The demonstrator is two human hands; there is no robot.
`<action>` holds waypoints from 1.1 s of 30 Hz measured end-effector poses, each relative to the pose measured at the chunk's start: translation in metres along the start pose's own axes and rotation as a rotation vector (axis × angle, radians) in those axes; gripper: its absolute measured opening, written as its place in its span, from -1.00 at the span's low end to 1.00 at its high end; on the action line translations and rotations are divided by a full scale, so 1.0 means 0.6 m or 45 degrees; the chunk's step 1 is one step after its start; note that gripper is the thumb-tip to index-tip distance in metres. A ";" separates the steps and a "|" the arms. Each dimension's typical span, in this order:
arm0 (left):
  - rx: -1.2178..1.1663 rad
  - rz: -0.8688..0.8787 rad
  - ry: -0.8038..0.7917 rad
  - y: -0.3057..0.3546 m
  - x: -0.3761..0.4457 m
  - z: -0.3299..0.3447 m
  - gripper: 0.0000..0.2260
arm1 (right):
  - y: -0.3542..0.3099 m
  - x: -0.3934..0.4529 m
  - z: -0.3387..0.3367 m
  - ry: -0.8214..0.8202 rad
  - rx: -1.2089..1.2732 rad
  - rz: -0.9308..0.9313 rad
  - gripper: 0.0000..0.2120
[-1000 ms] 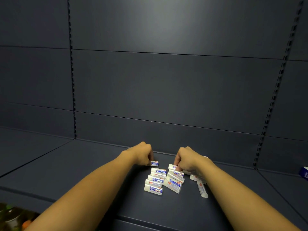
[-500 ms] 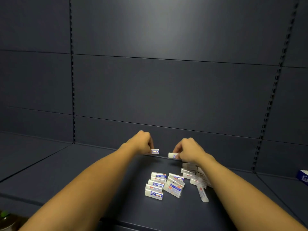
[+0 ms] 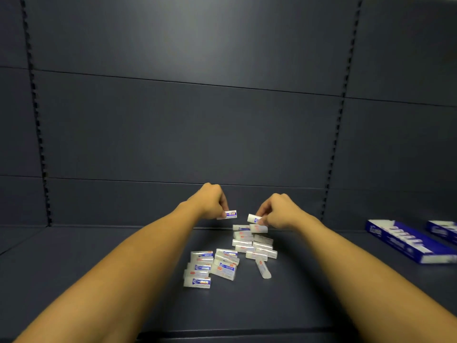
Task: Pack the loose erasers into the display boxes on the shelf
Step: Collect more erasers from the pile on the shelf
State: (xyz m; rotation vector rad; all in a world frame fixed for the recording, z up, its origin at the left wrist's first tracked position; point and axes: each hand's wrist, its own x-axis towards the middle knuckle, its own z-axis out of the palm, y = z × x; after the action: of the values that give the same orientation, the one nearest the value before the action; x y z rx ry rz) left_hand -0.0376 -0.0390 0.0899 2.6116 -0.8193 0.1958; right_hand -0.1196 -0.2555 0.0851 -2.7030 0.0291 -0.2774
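Several loose white erasers with blue and red sleeves (image 3: 223, 266) lie in a heap on the dark shelf (image 3: 99, 268), in front of me. My left hand (image 3: 210, 201) pinches one eraser (image 3: 230, 215) above the back of the heap. My right hand (image 3: 277, 211) pinches another eraser (image 3: 253, 218) close beside it, also lifted off the shelf. The two held erasers are a short gap apart. A blue display box (image 3: 405, 241) lies on the shelf at the right, with a second blue box (image 3: 445, 231) at the right edge.
The dark back panel (image 3: 197, 132) rises directly behind the hands, with slotted uprights (image 3: 37, 120) on both sides. The shelf's front edge (image 3: 222, 330) runs across the bottom of the view.
Both hands lifted an eraser each off the heap and hold them in the air. The view has swung right, bringing the blue display boxes into sight.
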 end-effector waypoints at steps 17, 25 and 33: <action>-0.013 0.289 -0.171 0.260 0.021 0.100 -0.92 | 0.192 -0.192 -0.121 0.128 0.030 0.334 -0.89; -0.020 0.293 -0.181 0.423 0.008 0.138 -0.93 | 0.310 -0.293 -0.202 0.132 0.182 0.400 -0.92; -0.014 0.242 -0.163 0.553 0.005 0.186 -0.92 | 0.410 -0.351 -0.259 0.111 0.166 0.399 -0.86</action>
State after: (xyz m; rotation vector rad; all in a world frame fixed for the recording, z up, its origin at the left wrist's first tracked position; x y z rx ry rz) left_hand -0.2237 -0.3353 0.0975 2.5562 -1.1105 0.0767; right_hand -0.3517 -0.5297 0.0827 -2.5075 0.4401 -0.2897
